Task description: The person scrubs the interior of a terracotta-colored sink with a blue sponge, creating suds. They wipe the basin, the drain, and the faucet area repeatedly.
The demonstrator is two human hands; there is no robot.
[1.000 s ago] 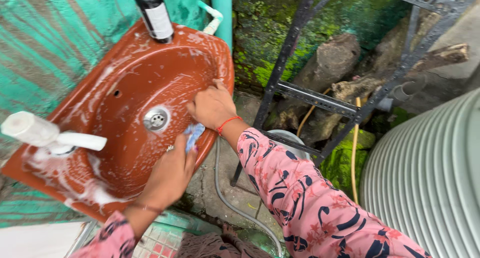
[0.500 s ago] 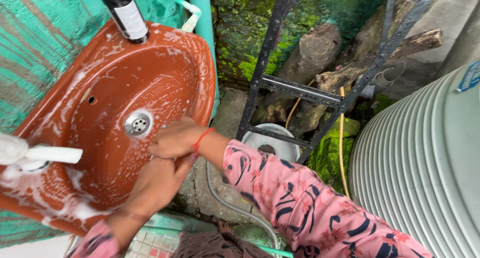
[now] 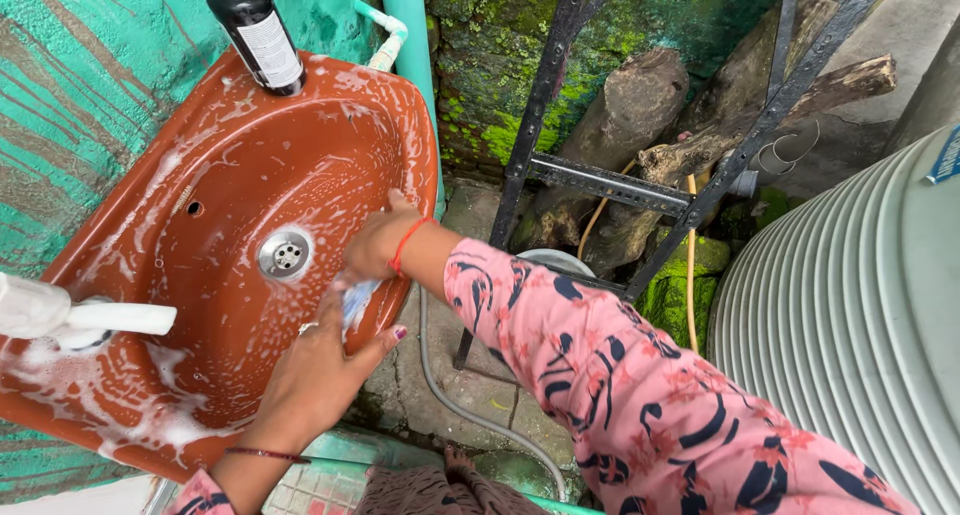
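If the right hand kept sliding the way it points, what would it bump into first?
The right hand points across the soapy brown sink, so it would probably reach the metal drain first, though depth is hard to judge here.

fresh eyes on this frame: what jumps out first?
The soapy red-brown basin on the left, fixed to a teal wall, with foam streaked round its drain. Both hands meet at its near rim: the right hand and the left hand press a small blue-white scrubber against it. A dark bottle stands on the basin's back edge, and a ribbed grey tank fills the right side.
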